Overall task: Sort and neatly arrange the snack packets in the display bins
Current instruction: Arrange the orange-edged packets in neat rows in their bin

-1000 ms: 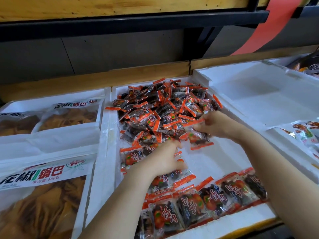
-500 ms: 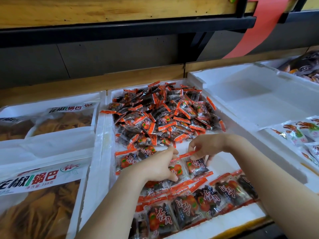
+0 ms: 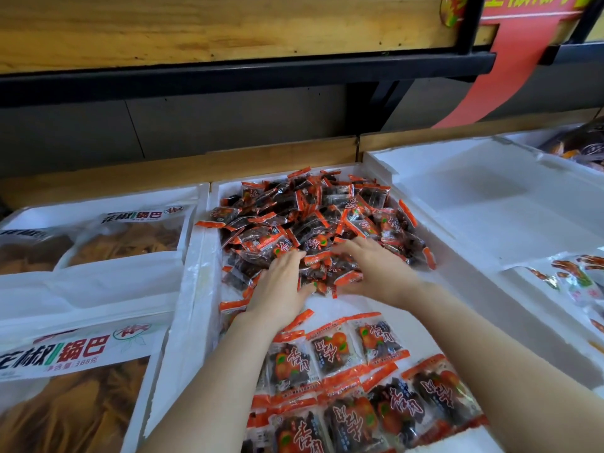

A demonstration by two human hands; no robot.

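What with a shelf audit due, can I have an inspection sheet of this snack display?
Surface: white foam bin, a strip of bare floor showing mid-bin.
Job's things: loose heap of packets at the far end; flat rows of packets at the near end.
Clutter: stray packet overhanging the bin's left wall.
Grippers: left hand and right hand, fingers straight, on the heap's near edge.
Cables: nothing seen.
Surroundings: bags of crisps left; foam tray right; red ribbon above.
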